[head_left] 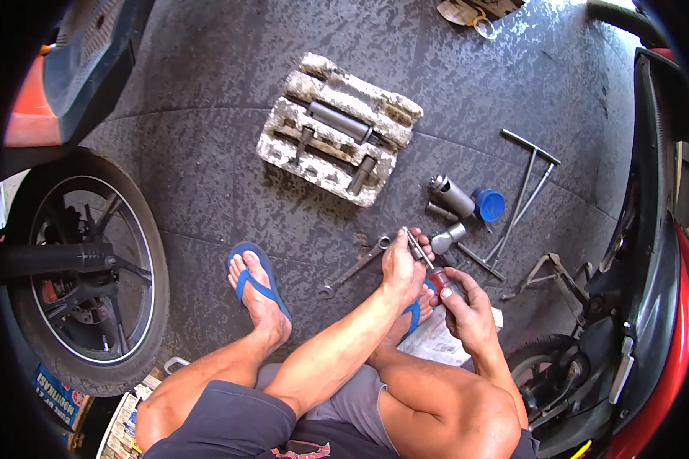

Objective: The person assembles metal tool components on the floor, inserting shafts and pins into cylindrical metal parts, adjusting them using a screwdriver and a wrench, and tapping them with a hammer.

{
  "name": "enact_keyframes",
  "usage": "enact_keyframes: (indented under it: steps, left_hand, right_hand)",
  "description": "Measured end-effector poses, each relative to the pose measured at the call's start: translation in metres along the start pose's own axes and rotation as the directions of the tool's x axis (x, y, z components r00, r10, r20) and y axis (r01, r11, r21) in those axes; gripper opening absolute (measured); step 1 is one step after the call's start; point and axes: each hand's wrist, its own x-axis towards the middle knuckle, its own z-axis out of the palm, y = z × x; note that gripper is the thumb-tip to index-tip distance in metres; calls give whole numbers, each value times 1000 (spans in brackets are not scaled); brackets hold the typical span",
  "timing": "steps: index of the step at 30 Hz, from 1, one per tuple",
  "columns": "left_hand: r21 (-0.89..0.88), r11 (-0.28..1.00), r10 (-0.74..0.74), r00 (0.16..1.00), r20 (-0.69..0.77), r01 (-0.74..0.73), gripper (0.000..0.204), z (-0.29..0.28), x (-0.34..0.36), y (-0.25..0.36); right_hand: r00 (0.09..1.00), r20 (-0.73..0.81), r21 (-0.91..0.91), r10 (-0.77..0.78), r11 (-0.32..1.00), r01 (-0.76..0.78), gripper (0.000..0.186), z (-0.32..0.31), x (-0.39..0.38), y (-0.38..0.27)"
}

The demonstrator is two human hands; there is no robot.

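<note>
Above the dark floor (207, 145), a red-handled screwdriver (441, 281) is spanning both hands — the right hand (468, 307) is gripping its handle with curled fingers, while the left hand's (401, 265) fingers are wrapping closely about its metal end. Nearby, a wrench (354, 268) is lying beside the left hand; farther off, a white tray (390, 98) is holding metal parts (340, 121).

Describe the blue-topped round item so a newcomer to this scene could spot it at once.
Look at the dark floor between the foam tray and the red motorcycle at the right. Beside the long T-handled wrenches, just right of a silver cylinder, sits the round item. Its blue top sets it apart from the metal tools.
</note>
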Motion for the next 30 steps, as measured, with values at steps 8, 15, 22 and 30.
enact_keyframes:
  steps: [8, 15, 22, 30]
  left_hand:
    - [-21, 994, -114, 980, -164, 112, 35, 20, 5, -2]
    - [-155, 975, -186, 970, -158, 162, 34, 16, 8, 5]
    - [-191, 956, -261, 943, -205, 223, 34, 26, 4, 3]
    - [-273, 939, -279, 928, -248, 210, 30, 22, 11, 15]
  right_hand:
    - [993, -89, -291, 74, 952, -97, 50, 1, 15, -32]
    - [999, -37, -468, 26, 883, -40, 44, 3, 30, -51]
    - [997, -62, -616, -37, 788, -9, 44, -1, 27, -72]
    - [956, 288, -958, -51, -35, 286, 55, 10, 31, -88]
